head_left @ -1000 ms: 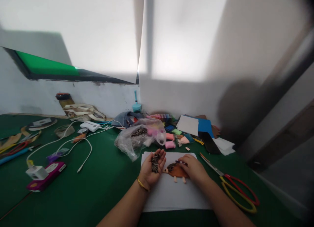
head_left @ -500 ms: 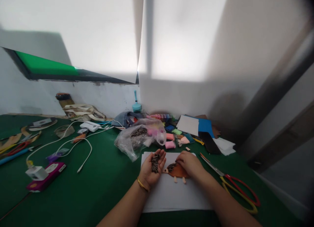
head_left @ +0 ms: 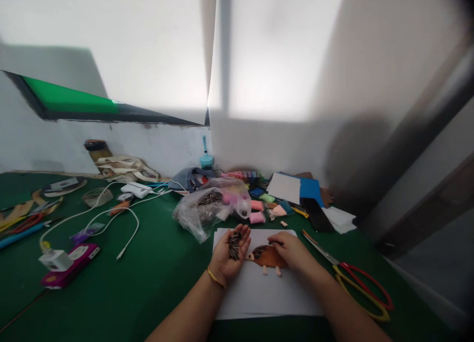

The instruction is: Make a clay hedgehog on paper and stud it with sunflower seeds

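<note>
Cupped palm up, my left hand (head_left: 225, 255) holds a small heap of dark, striped sunflower seeds (head_left: 234, 246). Just right of it, a flat brown clay hedgehog (head_left: 272, 257) lies on white paper (head_left: 259, 297). It has a pale snout, a dark eye and two pale feet (head_left: 278, 271); several seeds (head_left: 258, 251) sit along its upper left side. My right hand (head_left: 291, 249) is over the hedgehog's back right part and hides it. Its thumb and fingers are pinched on a small dark sunflower seed at the upper edge.
Large red-and-yellow-handled scissors (head_left: 365, 287) lie right of the paper. Beyond it are a plastic bag (head_left: 203, 211) with more seeds, clay packs (head_left: 256, 217), a black phone (head_left: 316, 214) and a yellow cutter (head_left: 300, 212). Cables and a magenta power strip (head_left: 70, 265) lie left.
My right hand has shifted slightly right along the hedgehog's upper edge, showing more of the seeds on its left. My left hand stays in place with its heap.
</note>
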Action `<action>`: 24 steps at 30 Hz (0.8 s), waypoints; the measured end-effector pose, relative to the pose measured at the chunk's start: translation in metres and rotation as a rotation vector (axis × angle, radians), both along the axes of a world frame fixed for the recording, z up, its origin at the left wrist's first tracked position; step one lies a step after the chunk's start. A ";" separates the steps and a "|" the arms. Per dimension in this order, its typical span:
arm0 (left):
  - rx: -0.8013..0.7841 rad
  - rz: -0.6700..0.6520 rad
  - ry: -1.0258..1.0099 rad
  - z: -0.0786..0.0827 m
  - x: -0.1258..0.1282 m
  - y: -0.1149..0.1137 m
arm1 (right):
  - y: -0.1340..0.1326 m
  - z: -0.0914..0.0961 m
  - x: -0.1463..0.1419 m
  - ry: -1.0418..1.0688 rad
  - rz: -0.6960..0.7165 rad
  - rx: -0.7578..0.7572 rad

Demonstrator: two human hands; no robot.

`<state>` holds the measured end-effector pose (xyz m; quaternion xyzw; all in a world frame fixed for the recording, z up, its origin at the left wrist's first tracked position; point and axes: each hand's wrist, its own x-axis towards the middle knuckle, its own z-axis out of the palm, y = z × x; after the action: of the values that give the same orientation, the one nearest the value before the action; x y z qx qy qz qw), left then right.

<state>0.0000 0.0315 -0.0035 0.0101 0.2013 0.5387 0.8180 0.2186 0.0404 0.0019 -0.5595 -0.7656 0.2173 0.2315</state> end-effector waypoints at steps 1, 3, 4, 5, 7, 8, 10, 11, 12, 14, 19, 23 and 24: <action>0.001 0.002 0.000 0.000 0.000 0.000 | -0.001 0.000 -0.001 0.005 -0.016 -0.008; -0.001 0.008 0.001 -0.001 0.000 0.000 | -0.002 0.000 -0.003 0.005 -0.041 -0.010; -0.001 0.009 0.000 -0.001 0.000 0.000 | -0.003 0.000 -0.004 -0.009 -0.046 -0.007; -0.002 0.010 0.000 -0.001 0.000 0.000 | -0.003 0.001 -0.004 -0.032 -0.042 0.003; -0.002 0.010 -0.002 0.000 0.000 0.000 | -0.003 0.002 -0.005 -0.083 -0.021 0.030; -0.003 0.010 -0.003 0.000 0.000 0.000 | -0.003 0.002 -0.005 -0.099 -0.013 0.045; -0.002 0.007 -0.004 0.001 0.000 0.000 | -0.003 0.003 -0.005 -0.111 -0.003 0.064; 0.000 0.005 -0.004 0.001 0.000 0.000 | -0.003 0.003 -0.005 -0.113 -0.003 0.065; 0.003 0.003 -0.003 0.001 0.000 -0.001 | -0.004 0.003 -0.005 -0.116 -0.004 0.062; 0.004 0.000 0.001 0.001 0.000 -0.001 | -0.004 0.002 -0.006 -0.120 0.001 0.054; -0.001 0.005 -0.004 0.001 0.000 -0.001 | -0.003 0.002 -0.006 -0.115 0.032 0.058; -0.007 0.004 -0.002 0.002 0.000 -0.001 | -0.003 0.003 -0.004 -0.118 0.012 0.071; -0.006 0.005 -0.002 0.001 0.000 -0.001 | -0.004 0.004 -0.004 -0.124 0.016 0.068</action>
<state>0.0004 0.0309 -0.0020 0.0065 0.2021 0.5399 0.8171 0.2141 0.0368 0.0059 -0.5574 -0.7899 0.1581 0.2006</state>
